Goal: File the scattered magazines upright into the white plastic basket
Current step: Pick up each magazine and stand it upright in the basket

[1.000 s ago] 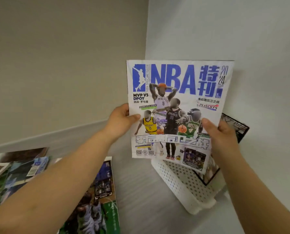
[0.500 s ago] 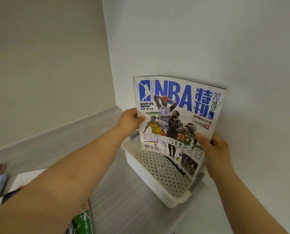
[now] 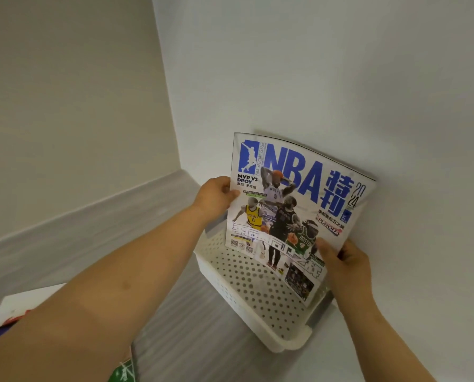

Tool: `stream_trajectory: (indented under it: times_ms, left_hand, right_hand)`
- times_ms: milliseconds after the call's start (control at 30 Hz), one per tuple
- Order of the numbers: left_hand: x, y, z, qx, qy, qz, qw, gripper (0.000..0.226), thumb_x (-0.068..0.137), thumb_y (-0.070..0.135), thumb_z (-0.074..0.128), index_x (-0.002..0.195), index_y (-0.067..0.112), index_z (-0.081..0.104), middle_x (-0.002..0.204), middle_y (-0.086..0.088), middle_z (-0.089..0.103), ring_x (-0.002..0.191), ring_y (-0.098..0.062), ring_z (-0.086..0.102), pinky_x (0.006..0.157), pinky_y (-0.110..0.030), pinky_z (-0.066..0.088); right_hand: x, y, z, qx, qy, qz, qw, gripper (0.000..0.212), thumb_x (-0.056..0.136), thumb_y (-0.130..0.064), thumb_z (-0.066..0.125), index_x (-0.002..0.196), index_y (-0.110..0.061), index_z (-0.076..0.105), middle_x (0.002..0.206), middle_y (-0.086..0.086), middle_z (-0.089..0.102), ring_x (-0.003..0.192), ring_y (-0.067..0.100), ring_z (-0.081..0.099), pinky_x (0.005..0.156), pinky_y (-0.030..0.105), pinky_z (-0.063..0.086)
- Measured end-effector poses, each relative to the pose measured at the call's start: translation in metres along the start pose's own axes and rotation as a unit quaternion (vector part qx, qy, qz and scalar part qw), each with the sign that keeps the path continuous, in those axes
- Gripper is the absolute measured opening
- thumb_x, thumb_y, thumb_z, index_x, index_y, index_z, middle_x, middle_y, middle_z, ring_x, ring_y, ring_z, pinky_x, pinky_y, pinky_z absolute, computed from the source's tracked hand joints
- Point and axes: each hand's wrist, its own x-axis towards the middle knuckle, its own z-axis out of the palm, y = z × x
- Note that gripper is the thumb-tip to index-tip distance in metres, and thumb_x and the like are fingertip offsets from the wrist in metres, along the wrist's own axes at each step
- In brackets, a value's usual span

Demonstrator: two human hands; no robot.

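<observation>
An NBA magazine (image 3: 293,205) with a white cover and blue title stands upright, its lower edge down inside the white perforated plastic basket (image 3: 252,293). My left hand (image 3: 216,197) grips its left edge and my right hand (image 3: 346,263) grips its lower right corner. The cover bows slightly and leans back toward the white wall on the right. The basket sits on a grey wood-grain surface in the corner, against that wall. Whether other magazines stand behind this one is hidden.
Two walls meet just behind the basket. A grey ledge (image 3: 98,230) runs along the left wall. A green magazine corner (image 3: 124,372) shows at the bottom edge under my left forearm, and a white sheet (image 3: 29,301) with coloured covers lies at the lower left.
The magazine has gone lower into the basket and closer to the right wall. The view has swung right, so the scattered magazines on the left have mostly left the frame.
</observation>
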Motion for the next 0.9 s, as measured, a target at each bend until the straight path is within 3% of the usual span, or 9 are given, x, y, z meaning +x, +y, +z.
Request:
stream_trajectory:
  times_ms: [133, 233, 300, 333, 433, 467, 533, 600, 900]
  left_hand:
    - [0.008, 0.003, 0.008, -0.01, -0.002, 0.005, 1.0, 0.024, 0.09, 0.008, 0.048, 0.112, 0.001, 0.055, 0.118, -0.02, 0.061, 0.108, -0.035, 0.057, 0.094, -0.044, 0.048]
    - [0.012, 0.006, 0.015, -0.017, -0.003, 0.02, 1.0, 0.031, 0.091, 0.007, 0.044, 0.121, 0.003, 0.049, 0.128, -0.014, 0.056, 0.115, -0.03, 0.054, 0.093, -0.034, 0.045]
    - [0.014, 0.005, 0.022, -0.024, -0.021, 0.02, 0.999, 0.035, 0.092, 0.005, 0.04, 0.127, 0.005, 0.044, 0.133, -0.013, 0.052, 0.119, -0.03, 0.051, 0.099, -0.038, 0.044]
    - [0.015, 0.004, 0.025, -0.024, -0.027, 0.015, 0.999, 0.036, 0.093, 0.005, 0.039, 0.128, 0.006, 0.042, 0.135, -0.014, 0.051, 0.12, -0.03, 0.051, 0.096, -0.037, 0.048]
    - [0.017, 0.003, 0.03, -0.015, -0.038, -0.007, 0.999, 0.036, 0.093, 0.004, 0.035, 0.129, 0.006, 0.039, 0.135, -0.013, 0.049, 0.117, -0.028, 0.051, 0.062, -0.009, 0.049]
    - [0.019, 0.002, 0.03, -0.008, -0.043, -0.009, 0.999, 0.036, 0.093, 0.003, 0.034, 0.129, 0.006, 0.039, 0.136, -0.014, 0.049, 0.119, -0.029, 0.05, 0.066, -0.01, 0.049]
    - [0.022, -0.001, 0.029, 0.013, -0.058, -0.012, 0.998, 0.038, 0.092, 0.002, 0.034, 0.13, 0.003, 0.039, 0.137, -0.017, 0.047, 0.124, -0.031, 0.046, 0.094, -0.028, 0.044]
    - [0.022, -0.003, 0.028, 0.032, -0.073, -0.019, 0.997, 0.039, 0.092, 0.001, 0.034, 0.131, 0.001, 0.04, 0.138, -0.018, 0.047, 0.126, -0.033, 0.043, 0.106, -0.038, 0.037]
    - [0.029, -0.006, 0.024, 0.06, -0.063, -0.01, 0.996, 0.034, 0.092, 0.002, 0.038, 0.124, -0.002, 0.049, 0.129, -0.021, 0.054, 0.118, -0.036, 0.05, 0.103, -0.04, 0.04]
  right_hand:
    - [-0.002, 0.005, -0.001, -0.038, 0.03, -0.026, 0.998, 0.017, 0.083, -0.01, 0.057, 0.082, -0.026, 0.057, 0.079, -0.011, 0.06, 0.068, 0.0, 0.055, 0.055, 0.015, 0.043]
    - [-0.003, 0.008, 0.001, -0.081, 0.054, -0.045, 0.994, 0.023, 0.083, -0.011, 0.056, 0.106, -0.011, 0.055, 0.094, -0.002, 0.058, 0.079, 0.012, 0.056, 0.068, 0.024, 0.046]
    - [-0.005, 0.008, 0.003, -0.113, 0.066, -0.06, 0.99, 0.029, 0.084, -0.013, 0.056, 0.112, -0.009, 0.051, 0.1, 0.001, 0.057, 0.088, 0.016, 0.053, 0.077, 0.033, 0.047]
    - [-0.006, 0.008, 0.004, -0.126, 0.074, -0.06, 0.987, 0.029, 0.084, -0.015, 0.056, 0.111, -0.01, 0.05, 0.102, 0.003, 0.058, 0.089, 0.017, 0.053, 0.079, 0.034, 0.047]
    - [-0.011, 0.013, 0.006, -0.154, 0.1, -0.048, 0.982, 0.027, 0.085, -0.016, 0.055, 0.11, -0.01, 0.048, 0.109, 0.011, 0.061, 0.087, 0.02, 0.053, 0.078, 0.035, 0.047]
    - [-0.013, 0.015, 0.007, -0.164, 0.104, -0.044, 0.98, 0.027, 0.085, -0.016, 0.054, 0.111, -0.01, 0.047, 0.11, 0.013, 0.062, 0.088, 0.023, 0.055, 0.077, 0.036, 0.047]
    - [-0.016, 0.019, 0.007, -0.187, 0.103, -0.035, 0.976, 0.025, 0.087, -0.015, 0.051, 0.111, -0.008, 0.048, 0.11, 0.016, 0.063, 0.09, 0.03, 0.059, 0.075, 0.036, 0.046]
    - [-0.014, 0.02, 0.005, -0.199, 0.093, -0.022, 0.975, 0.021, 0.088, -0.014, 0.048, 0.107, -0.003, 0.051, 0.107, 0.02, 0.064, 0.089, 0.033, 0.06, 0.073, 0.033, 0.045]
    - [-0.007, 0.018, 0.001, -0.187, 0.081, -0.019, 0.979, 0.019, 0.088, -0.011, 0.049, 0.103, -0.001, 0.056, 0.096, 0.016, 0.066, 0.08, 0.029, 0.06, 0.074, 0.034, 0.048]
